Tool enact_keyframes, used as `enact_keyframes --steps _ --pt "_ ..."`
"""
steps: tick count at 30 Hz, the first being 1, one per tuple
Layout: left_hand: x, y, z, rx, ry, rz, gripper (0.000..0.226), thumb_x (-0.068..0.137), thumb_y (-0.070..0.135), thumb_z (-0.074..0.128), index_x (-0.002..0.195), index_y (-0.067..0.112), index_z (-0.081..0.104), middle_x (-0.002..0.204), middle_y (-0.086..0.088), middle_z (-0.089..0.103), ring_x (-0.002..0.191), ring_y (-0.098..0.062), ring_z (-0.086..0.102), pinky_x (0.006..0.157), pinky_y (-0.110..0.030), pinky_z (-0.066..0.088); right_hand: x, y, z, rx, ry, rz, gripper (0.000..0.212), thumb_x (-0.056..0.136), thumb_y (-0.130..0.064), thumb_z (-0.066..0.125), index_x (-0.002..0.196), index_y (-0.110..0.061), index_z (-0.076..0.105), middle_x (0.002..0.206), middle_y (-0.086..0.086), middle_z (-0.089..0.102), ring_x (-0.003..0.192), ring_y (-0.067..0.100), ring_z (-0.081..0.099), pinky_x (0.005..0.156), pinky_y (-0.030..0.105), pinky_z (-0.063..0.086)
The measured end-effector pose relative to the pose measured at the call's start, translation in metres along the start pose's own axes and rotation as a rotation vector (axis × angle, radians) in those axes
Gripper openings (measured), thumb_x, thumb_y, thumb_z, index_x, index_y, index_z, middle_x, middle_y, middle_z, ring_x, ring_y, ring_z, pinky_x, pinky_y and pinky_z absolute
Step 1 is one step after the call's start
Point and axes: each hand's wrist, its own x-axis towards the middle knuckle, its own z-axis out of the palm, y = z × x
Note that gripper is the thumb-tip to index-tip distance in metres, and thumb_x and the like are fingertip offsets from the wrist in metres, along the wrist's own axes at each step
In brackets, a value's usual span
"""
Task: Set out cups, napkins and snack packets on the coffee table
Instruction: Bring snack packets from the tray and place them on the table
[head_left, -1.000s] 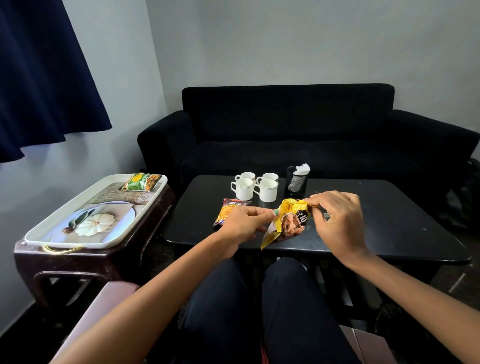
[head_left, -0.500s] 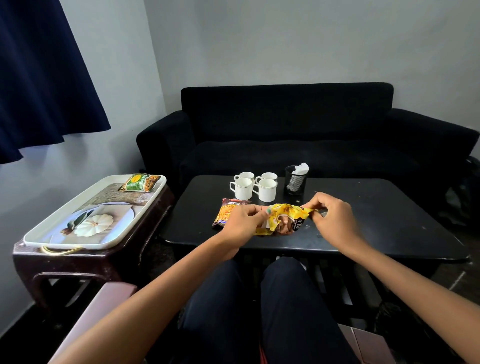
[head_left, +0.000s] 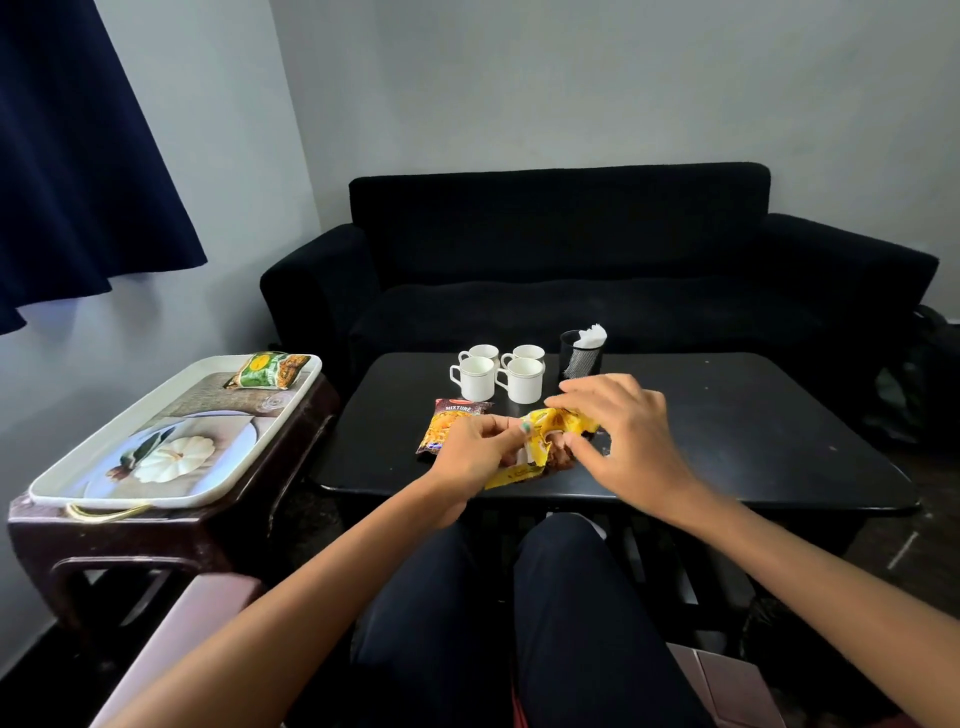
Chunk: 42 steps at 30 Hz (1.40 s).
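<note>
Snack packets lie in three places. One yellow packet (head_left: 540, 452) sits on the near part of the black bench (head_left: 727, 431), between both hands. The left hand (head_left: 480, 449) pinches its left end with curled fingers; the right hand (head_left: 621, 434) lies over its right end with fingers bent down onto the wrapper, gripping it. Just left of that, touching the left hand's knuckles, an orange packet marked "MIXTURE" (head_left: 449, 423) lies flat on the bench. A green and yellow packet (head_left: 267, 370) rests at the far end of a white tray (head_left: 67, 478), which sits on a dark brown side table (head_left: 156, 535) left of the bench.

Four white cups (head_left: 498, 371) stand upright in a tight cluster further back on the bench, handles to the left. Just right of them a black mesh holder (head_left: 582, 356) carries white napkins (head_left: 592, 335). Behind the bench stands a black sofa (head_left: 571, 244).
</note>
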Motion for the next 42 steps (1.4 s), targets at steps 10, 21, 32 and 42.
enact_keyframes --steps 10,21,32,42 --pt "-0.002 0.006 0.002 -0.009 -0.077 -0.08 0.016 0.093 0.023 0.059 0.088 0.012 0.07 0.08 -0.002 0.063 0.068 -0.006 0.051 0.067 -0.016 0.045 -0.003 -0.001 -0.001 0.023 0.204 -0.114 0.008 0.073 -0.017 0.071 0.079 -0.015 0.076 0.085 -0.005 0.075 0.084 0.013 0.07 0.08 0.026 0.038" --pt "-0.012 0.01 0.007 0.537 0.085 0.375 0.027 0.084 0.056 0.058 0.105 0.04 0.061 0.103 0.025 0.062 0.098 0.011 0.05 0.083 -0.015 0.022 -0.002 -0.011 -0.005 0.086 0.228 -0.023 0.004 0.079 -0.01 0.068 0.079 -0.008 0.071 0.076 -0.002 0.072 0.07 0.02 0.067 0.071 0.034 0.043" --pt "-0.008 0.005 0.007 0.404 0.266 0.445 0.007 0.084 0.02 0.069 0.084 0.023 0.074 0.081 0.011 0.074 0.079 0.003 0.066 0.08 -0.022 0.052 0.002 -0.008 0.0 0.458 0.069 0.252 0.015 0.081 -0.031 0.07 0.093 -0.023 0.065 0.075 -0.014 0.071 0.074 -0.002 0.065 0.068 0.012 0.048" --pt "0.01 0.003 -0.018 -0.032 0.368 0.141 0.015 0.089 0.029 0.064 0.08 0.019 0.07 0.081 0.004 0.074 0.082 -0.013 0.07 0.073 -0.028 0.055 0.005 0.008 -0.001 0.554 -0.082 0.353 0.015 0.082 -0.024 0.069 0.073 -0.013 0.07 0.069 0.012 0.068 0.066 0.03 0.061 0.065 0.044 0.048"
